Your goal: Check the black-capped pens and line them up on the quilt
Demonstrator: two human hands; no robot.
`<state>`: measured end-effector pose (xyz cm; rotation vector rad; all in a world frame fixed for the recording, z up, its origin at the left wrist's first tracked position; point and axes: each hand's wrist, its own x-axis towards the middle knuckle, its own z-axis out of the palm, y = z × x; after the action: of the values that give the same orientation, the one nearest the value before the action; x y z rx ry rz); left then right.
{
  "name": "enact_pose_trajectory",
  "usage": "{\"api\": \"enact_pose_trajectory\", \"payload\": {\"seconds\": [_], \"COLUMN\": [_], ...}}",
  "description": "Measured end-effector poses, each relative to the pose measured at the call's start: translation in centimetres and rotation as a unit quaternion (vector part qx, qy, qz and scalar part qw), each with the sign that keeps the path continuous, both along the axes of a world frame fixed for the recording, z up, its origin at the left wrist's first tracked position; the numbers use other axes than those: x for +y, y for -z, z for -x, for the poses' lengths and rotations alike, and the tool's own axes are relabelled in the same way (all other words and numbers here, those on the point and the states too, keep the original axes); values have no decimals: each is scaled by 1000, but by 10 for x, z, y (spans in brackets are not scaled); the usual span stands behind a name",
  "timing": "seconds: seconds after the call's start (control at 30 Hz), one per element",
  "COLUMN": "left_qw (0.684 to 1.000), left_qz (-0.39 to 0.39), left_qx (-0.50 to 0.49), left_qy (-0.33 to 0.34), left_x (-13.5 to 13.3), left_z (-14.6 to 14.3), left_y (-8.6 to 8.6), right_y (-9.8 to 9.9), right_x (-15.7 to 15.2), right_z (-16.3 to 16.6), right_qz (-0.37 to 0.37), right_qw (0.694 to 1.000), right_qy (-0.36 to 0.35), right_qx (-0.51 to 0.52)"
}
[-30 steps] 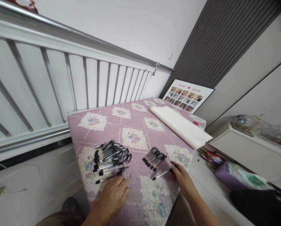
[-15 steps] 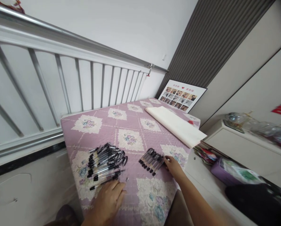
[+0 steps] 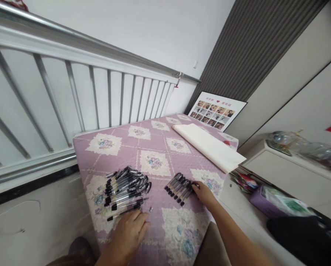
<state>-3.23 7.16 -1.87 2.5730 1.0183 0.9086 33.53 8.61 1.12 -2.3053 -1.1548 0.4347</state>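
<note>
My left hand rests low over the near edge of a loose heap of black-and-clear pens. Its fingers are bent and closed against the nearest pen, partly hidden behind them. To the right, several capped pens lie side by side in a slanted row. At that row's right end, my right hand is closed, thumb and fingers pinching the upper end of the last pen. A small shiny piece, too small to name, lies beside my left fingertips.
A purple flowered cloth covers the table. Across its far right side lies a folded cream sheet, with a photo board behind. A white radiator lines the left wall. On the right are a white cabinet and a purple bin.
The view has shifted slightly. Both hands keep nearly the same places by the heap and the row, and the pens look unmoved.
</note>
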Motion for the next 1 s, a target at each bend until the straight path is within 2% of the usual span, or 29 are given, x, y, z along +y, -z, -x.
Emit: {"api": "enact_pose_trajectory", "payload": {"seconds": [0.23, 0.43, 0.53, 0.6, 0.7, 0.77, 0.87, 0.9, 1.0], "left_qw": [1000, 997, 994, 993, 991, 987, 981, 979, 975], "left_qz": [11, 5, 6, 10, 19, 25, 24, 23, 29], "left_qx": [-12, -37, -34, -18, 32, 74, 125, 136, 157], "left_qy": [-13, -67, -101, -119, -132, -138, -148, -150, -151], "left_x": [-1, 12, 24, 30, 30, 28, 24, 24, 23], "left_z": [-1, 10, 22, 28, 30, 28, 24, 23, 22], "left_y": [-3, -5, -7, -10, -14, -18, -23, -23, -24], "right_y": [-1, 1, 0, -2, -3, 0, 4, 5, 4], "right_x": [1, -13, -26, -34, -43, -47, -48, -47, -38], "right_z": [2, 9, 26, 49, 98, 136, 186, 199, 224], "right_qz": [-21, -51, -90, -166, -218, -214, -176, -158, -118], "right_qw": [1000, 997, 993, 981, 975, 972, 954, 948, 939], "right_qy": [-8, 52, 75, 97, 3, -90, -244, -276, -308], "right_qx": [-14, -18, -16, -5, 31, 44, 9, -18, -96]}}
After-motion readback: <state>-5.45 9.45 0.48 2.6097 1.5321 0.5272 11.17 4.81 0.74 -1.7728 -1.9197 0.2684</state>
